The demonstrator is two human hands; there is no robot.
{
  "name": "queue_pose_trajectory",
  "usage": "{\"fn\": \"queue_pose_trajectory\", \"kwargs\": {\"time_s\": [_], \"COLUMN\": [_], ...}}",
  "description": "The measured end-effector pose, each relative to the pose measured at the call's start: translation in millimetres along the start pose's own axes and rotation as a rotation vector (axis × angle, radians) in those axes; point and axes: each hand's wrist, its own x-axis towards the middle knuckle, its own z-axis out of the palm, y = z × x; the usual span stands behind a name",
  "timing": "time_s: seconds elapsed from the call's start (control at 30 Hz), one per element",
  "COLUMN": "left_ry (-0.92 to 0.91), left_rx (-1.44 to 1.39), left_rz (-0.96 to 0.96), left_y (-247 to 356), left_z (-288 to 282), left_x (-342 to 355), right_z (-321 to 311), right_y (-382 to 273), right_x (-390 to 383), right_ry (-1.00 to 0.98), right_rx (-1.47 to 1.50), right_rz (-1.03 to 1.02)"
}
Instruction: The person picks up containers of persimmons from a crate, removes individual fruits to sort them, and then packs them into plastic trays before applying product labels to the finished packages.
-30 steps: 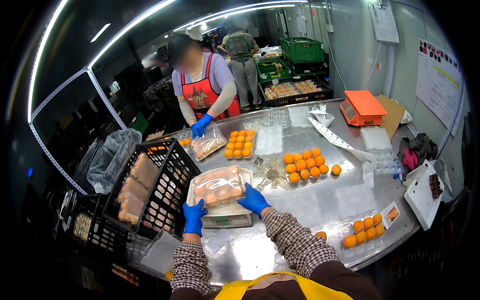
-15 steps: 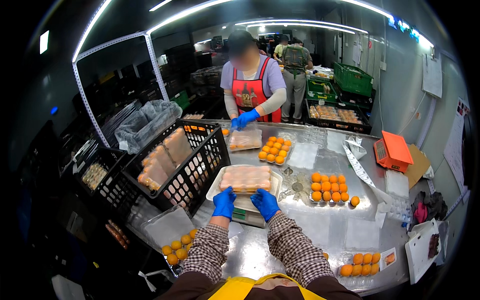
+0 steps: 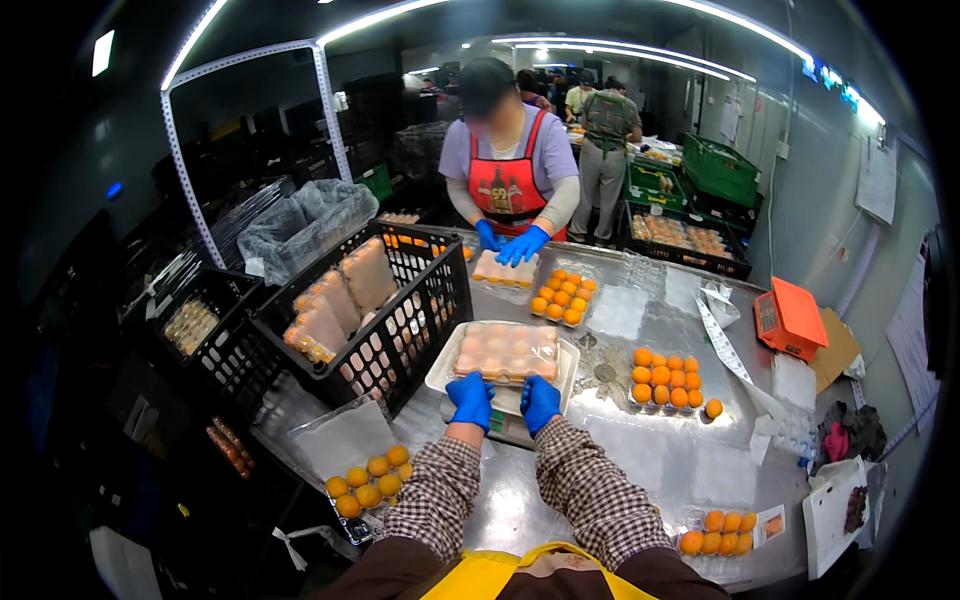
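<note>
My gloved left hand (image 3: 470, 398) and right hand (image 3: 539, 405) are closed at the near edge of a clear clamshell of round fruit (image 3: 505, 348) with a pale sheet inside, apparently gripping it. It lies on a white scale tray (image 3: 566, 372), whose base is partly hidden by my wrists. To the left, a black crate (image 3: 385, 360) holds similar packs. Open packs of orange fruit stand on the right (image 3: 667, 377), at the near right (image 3: 717, 532) and at the near left (image 3: 368, 480).
Across the steel table (image 3: 620, 470), a co-worker (image 3: 510, 175) in a red apron presses on another pack (image 3: 505, 268). An orange scale (image 3: 790, 315), paper strip (image 3: 730, 360) and white board (image 3: 830, 525) are on the right, bagged bins (image 3: 305, 225) at the left, stacked green crates (image 3: 712, 165) behind.
My right hand has moved from the pack's right side to its near edge, closer to my left. The view has turned leftward. The co-worker's hands have spread over their pack.
</note>
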Motion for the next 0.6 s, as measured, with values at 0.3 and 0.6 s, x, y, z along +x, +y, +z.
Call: {"fn": "queue_pose_trajectory", "kwargs": {"time_s": [0.3,0.6], "left_ry": [-0.130,-0.339], "left_rx": [-0.055,0.010], "left_rz": [-0.035,-0.095], "left_y": [-7.1,-0.4], "left_z": [-11.2,-29.7], "left_x": [20.5,19.1], "right_z": [0.6,-10.8], "right_y": [-2.9,-3.9], "right_x": [-2.5,4.6], "right_ry": [0.066,0.000], "right_rx": [0.088,0.165], "right_rz": [0.019,0.086]}}
